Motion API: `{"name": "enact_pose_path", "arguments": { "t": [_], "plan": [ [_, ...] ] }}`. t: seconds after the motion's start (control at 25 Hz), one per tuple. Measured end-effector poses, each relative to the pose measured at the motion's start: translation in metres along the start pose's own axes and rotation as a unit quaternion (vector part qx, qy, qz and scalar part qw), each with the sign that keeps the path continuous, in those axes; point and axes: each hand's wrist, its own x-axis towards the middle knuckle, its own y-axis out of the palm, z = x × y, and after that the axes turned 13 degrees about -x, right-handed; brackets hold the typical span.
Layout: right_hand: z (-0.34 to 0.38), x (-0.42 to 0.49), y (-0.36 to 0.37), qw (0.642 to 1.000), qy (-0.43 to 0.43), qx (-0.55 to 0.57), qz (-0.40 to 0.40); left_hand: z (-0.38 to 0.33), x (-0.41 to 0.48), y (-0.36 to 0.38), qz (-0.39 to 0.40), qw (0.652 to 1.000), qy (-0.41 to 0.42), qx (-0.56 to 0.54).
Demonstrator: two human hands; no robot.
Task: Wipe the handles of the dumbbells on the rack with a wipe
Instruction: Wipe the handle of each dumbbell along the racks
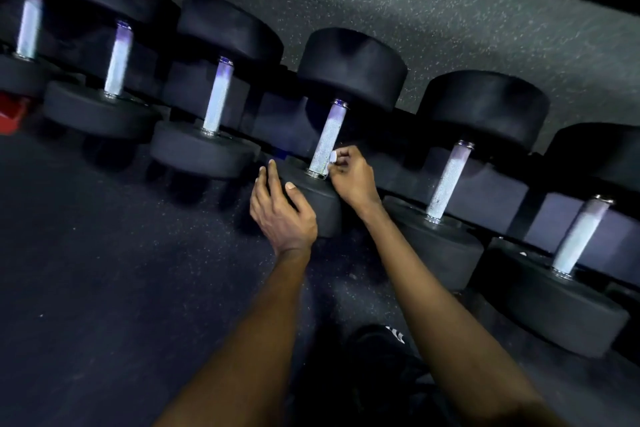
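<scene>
Several black dumbbells with knurled silver handles lie in a row on a low rack [277, 121]. The middle dumbbell's handle [327, 139] is the one I am at. My right hand [351, 177] pinches a small white wipe [333, 157] against the lower right side of that handle. My left hand [280, 208] rests with spread fingers on the near black head [311, 198] of the same dumbbell, holding nothing. Most of the wipe is hidden inside my fingers.
Neighbouring handles stand to the left [218, 97] and to the right [446, 180]. Speckled rubber floor [104, 270] spreads below and behind the rack. A red object [10, 114] sits at the left edge. My dark shoe [384, 347] is at the bottom.
</scene>
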Motion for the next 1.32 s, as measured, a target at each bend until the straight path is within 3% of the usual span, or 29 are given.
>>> {"name": "enact_pose_path", "arguments": {
  "t": [0.28,0.48,0.64,0.72,0.96,1.12,1.2,1.32],
  "plan": [
    [0.01,0.02,0.001,0.978,0.097,0.126,0.135,0.001,0.001,0.001,-0.002,1.0,0.002,0.003],
    [0.007,0.028,0.003,0.973,0.102,0.112,0.172,0.001,0.001,0.001,-0.001,1.0,0.004,-0.001],
    [0.013,0.036,0.004,0.962,0.124,0.147,0.194,0.001,0.001,0.0,-0.006,1.0,0.011,-0.002],
    [0.015,0.04,-0.001,0.947,0.14,0.216,0.194,0.0,0.001,0.0,-0.001,1.0,0.01,-0.004],
    [0.028,0.049,-0.013,0.901,0.134,0.398,0.109,0.002,0.001,0.0,0.002,1.0,0.014,-0.007],
    [0.035,0.057,-0.011,0.873,0.157,0.462,-0.006,0.005,0.001,0.002,0.001,1.0,0.015,-0.005],
    [0.037,0.058,-0.008,0.896,0.154,0.406,-0.087,0.006,0.002,0.003,-0.004,1.0,0.017,-0.004],
    [0.037,0.044,-0.004,0.952,0.116,0.216,-0.186,0.005,0.001,0.002,-0.002,1.0,0.018,-0.008]
  ]
}}
